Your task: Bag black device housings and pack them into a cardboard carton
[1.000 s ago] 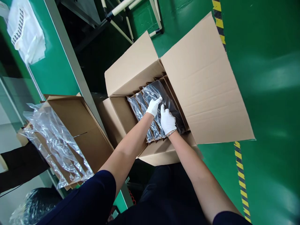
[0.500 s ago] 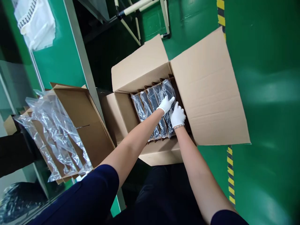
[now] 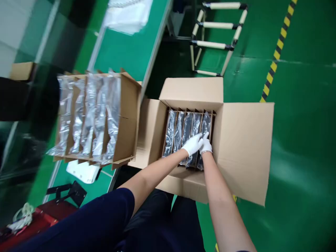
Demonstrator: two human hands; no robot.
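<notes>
In the head view, an open cardboard box [image 3: 245, 150] stands on the floor before me. Thin cardboard dividers split it into narrow slots, and in them stand several dark items in clear plastic bags [image 3: 177, 131]. Both my hands wear white gloves. My left hand [image 3: 193, 144] reaches over the two rightmost slots, fingers stretched out and close together, fingertips meeting my right hand. My right hand [image 3: 206, 144] rests on the rightmost bagged item [image 3: 206, 120], its fingers extended along the plastic. Neither hand visibly grasps anything, though the undersides of the fingers are hidden.
At left, a second divided cardboard carton [image 3: 128, 119] holding several clear plastic bags sits on the green-topped table [image 3: 126, 52]. Behind the box stands a cream pipe frame [image 3: 212, 43]. Yellow-and-black tape [image 3: 278, 49] crosses the green floor. A red-seated chair [image 3: 44, 218] is at lower left.
The view has turned and shifted, so the box appears lower and straighter. My hands have come together over the rightmost bagged item, which now sits more evenly in its slot.
</notes>
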